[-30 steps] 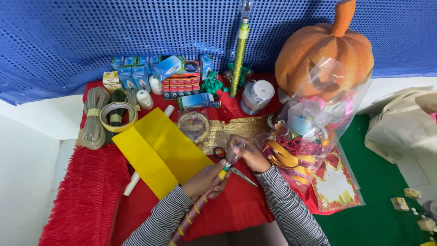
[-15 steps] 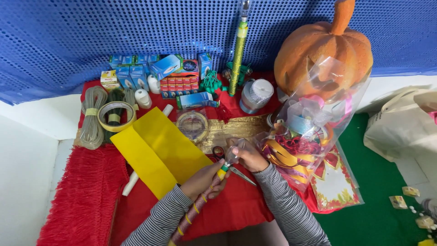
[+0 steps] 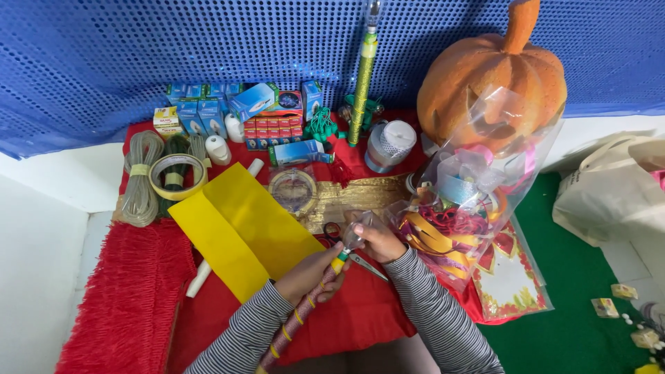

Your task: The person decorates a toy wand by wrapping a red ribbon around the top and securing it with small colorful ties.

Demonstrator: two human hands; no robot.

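Left hand (image 3: 309,271) gripping striped stick (image 3: 298,320), right hand (image 3: 378,240) on its clear tip, yellow sheet (image 3: 242,228) beside

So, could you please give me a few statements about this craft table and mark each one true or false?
1. The left hand grips a glittery stick. True.
2. The right hand rests on the pumpkin. False: it holds a clear tip at the stick's upper end, well away from the pumpkin.
3. A yellow sheet lies on the red cloth. True.
4. The scissors lie on the green mat. False: they lie on the red cloth by the hands.
5. The tape roll sits right of the pumpkin. False: it sits far left, beside the cord coils.
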